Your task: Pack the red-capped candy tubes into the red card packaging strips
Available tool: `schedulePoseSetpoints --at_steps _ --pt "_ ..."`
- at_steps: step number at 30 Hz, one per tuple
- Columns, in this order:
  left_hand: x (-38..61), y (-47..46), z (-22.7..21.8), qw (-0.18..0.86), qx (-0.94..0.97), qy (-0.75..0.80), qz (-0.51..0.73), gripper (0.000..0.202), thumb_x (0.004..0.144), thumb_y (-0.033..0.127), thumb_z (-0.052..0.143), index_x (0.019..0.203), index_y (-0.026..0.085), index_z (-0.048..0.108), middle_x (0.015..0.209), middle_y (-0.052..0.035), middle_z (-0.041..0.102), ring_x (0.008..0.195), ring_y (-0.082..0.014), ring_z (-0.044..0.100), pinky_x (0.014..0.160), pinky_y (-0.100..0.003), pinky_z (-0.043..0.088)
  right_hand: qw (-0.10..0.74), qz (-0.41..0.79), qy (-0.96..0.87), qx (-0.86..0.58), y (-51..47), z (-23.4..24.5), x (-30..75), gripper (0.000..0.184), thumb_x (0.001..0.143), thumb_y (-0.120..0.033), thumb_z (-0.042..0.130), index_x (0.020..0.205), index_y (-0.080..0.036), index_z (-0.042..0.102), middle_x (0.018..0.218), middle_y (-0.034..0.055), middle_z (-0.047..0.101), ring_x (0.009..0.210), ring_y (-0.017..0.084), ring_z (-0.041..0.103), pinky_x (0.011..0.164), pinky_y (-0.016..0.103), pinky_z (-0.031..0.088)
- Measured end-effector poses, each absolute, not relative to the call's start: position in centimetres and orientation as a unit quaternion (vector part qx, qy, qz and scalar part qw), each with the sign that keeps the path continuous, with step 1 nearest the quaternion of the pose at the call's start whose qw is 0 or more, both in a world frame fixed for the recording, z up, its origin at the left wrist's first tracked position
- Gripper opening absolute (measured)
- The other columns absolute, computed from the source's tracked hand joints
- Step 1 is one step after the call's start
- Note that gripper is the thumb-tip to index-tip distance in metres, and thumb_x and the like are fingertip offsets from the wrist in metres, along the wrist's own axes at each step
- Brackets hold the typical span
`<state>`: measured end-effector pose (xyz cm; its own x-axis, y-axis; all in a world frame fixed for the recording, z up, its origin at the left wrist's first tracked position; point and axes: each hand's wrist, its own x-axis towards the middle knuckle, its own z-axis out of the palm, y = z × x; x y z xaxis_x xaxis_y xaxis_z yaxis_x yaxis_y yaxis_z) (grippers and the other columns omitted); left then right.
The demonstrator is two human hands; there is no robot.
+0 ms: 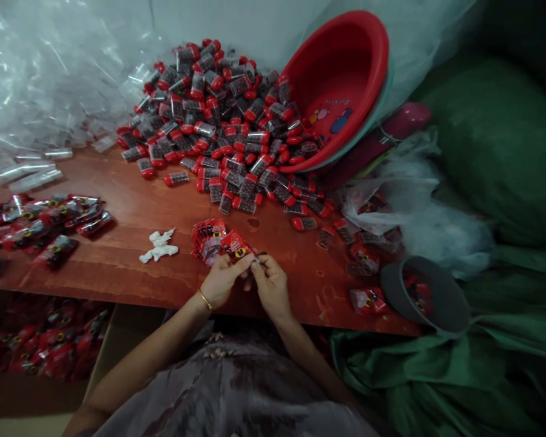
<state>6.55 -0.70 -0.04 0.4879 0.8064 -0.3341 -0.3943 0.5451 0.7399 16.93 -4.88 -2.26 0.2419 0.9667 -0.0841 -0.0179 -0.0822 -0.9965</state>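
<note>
My left hand [221,280], with a gold bangle at the wrist, pinches a small red printed card [235,244] near the table's front edge. Thumb and fingers of my right hand [273,285] are closed at the card's right corner, close against the left fingertips. What lies right between the fingertips is partly hidden. Just left of the held card is a fanned stack of similar red cards [207,240] on the table. Beyond the hands lies a big heap of small clear tubes with red caps [209,127], dark beads apparently inside.
A red basin [341,67] leans tilted behind the heap. Clear plastic sleeves [50,85] pile up at the back left; filled red packets [50,221] lie below them. White scraps [159,246], a grey bowl [437,297] and a box of packets [45,340] are nearby.
</note>
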Motion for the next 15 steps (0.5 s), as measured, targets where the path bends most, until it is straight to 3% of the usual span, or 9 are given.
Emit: schedulePoseSetpoints --at_steps 3,5,8,11,13,15 --pt "5.8 -0.4 -0.1 0.819 0.282 0.345 0.362 0.035 0.062 0.044 0.076 0.076 0.015 0.066 0.065 -0.0003 0.063 0.056 -0.0098 0.055 0.055 -0.024 0.046 0.523 0.415 -0.442 -0.599 -3.2 -2.7 16.0 0.040 0.075 -0.055 0.058 0.059 -0.022 0.041 0.048 -0.0059 0.051 0.039 0.009 0.045 0.041 0.021 0.039" --pt "4.5 0.5 -0.1 0.828 0.266 0.359 0.340 0.037 0.059 0.043 0.078 0.082 0.017 0.067 0.076 -0.0027 0.068 0.068 -0.0124 0.061 0.066 -0.026 0.048 0.490 0.333 -0.507 -0.626 -2.1 -2.7 16.0 0.041 0.074 -0.057 0.057 0.057 -0.022 0.044 0.050 -0.0035 0.053 0.045 0.011 0.049 0.047 0.023 0.042" --pt "0.6 3.4 0.4 0.819 0.225 0.422 0.318 0.036 0.055 0.044 0.081 0.077 0.019 0.067 0.079 -0.0026 0.071 0.079 -0.0172 0.065 0.078 -0.032 0.050 0.402 0.141 -0.602 -0.676 -1.0 -2.3 18.8 0.032 0.081 -0.051 0.051 0.077 -0.020 0.059 0.074 0.0058 0.065 0.072 0.019 0.059 0.071 0.032 0.048" --pt "-5.9 7.7 1.2 0.718 0.204 0.508 0.429 0.022 0.078 0.043 0.064 0.071 0.023 0.065 0.072 0.0074 0.071 0.087 -0.0121 0.062 0.085 -0.031 0.046 0.316 -0.044 -0.555 -0.768 -0.6 -2.4 24.8 0.040 0.085 -0.043 0.046 0.106 -0.012 0.058 0.114 0.0203 0.060 0.106 0.030 0.052 0.091 0.046 0.040" --pt "-10.2 10.1 1.6 0.622 0.224 0.543 0.518 0.029 0.091 0.040 0.045 0.076 0.024 0.065 0.076 0.0129 0.072 0.101 -0.0098 0.058 0.091 -0.029 0.042 0.258 -0.099 -0.470 -0.838 -0.7 -3.3 28.9 0.048 0.084 -0.039 0.047 0.116 -0.005 0.053 0.125 0.0272 0.051 0.116 0.036 0.045 0.095 0.053 0.035" --pt "-12.9 11.3 1.7 0.541 0.256 0.575 0.558 0.040 0.094 0.046 0.033 0.081 0.024 0.064 0.097 0.0126 0.072 0.113 -0.0117 0.053 0.093 -0.031 0.041 0.219 -0.074 -0.458 -0.858 -0.9 -4.8 31.4 0.046 0.084 -0.032 0.045 0.118 -0.002 0.051 0.126 0.0290 0.049 0.118 0.037 0.044 0.095 0.054 0.036"
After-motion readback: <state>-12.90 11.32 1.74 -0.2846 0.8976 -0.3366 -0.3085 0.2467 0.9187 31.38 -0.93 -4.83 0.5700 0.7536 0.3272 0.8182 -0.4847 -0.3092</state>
